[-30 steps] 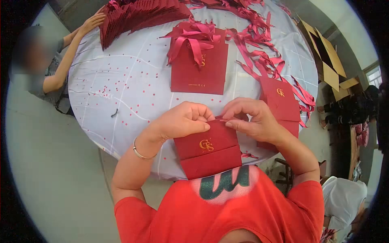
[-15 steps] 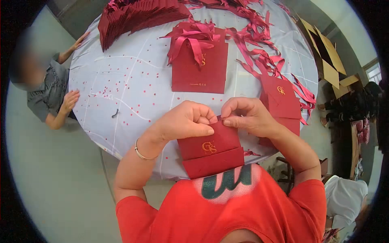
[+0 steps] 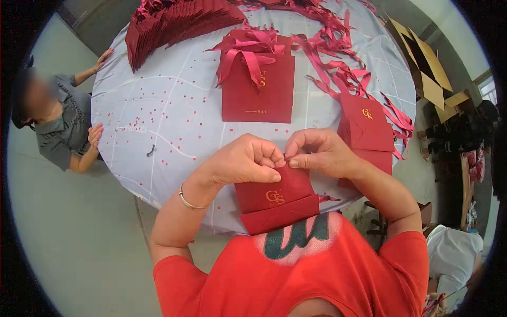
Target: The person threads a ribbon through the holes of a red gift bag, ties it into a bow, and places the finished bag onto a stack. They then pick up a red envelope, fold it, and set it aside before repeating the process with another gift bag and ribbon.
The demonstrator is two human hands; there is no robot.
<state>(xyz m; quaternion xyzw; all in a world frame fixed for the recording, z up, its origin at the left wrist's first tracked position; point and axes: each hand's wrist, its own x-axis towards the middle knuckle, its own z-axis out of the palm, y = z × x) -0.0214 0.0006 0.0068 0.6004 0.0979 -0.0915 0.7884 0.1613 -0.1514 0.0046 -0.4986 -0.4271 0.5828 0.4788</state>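
Two hands [image 3: 245, 161] [image 3: 323, 153] partly hide the red bag [image 3: 276, 197] they hold.

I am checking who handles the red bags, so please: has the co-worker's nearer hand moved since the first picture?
Yes, toward the camera. The co-worker's nearer hand has left the stack of red bags and is now at the table's edge.

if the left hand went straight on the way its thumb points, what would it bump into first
Probably the right hand: the left hand points toward it across the top of the red bag, and their fingertips look very close, though depth there is unclear.
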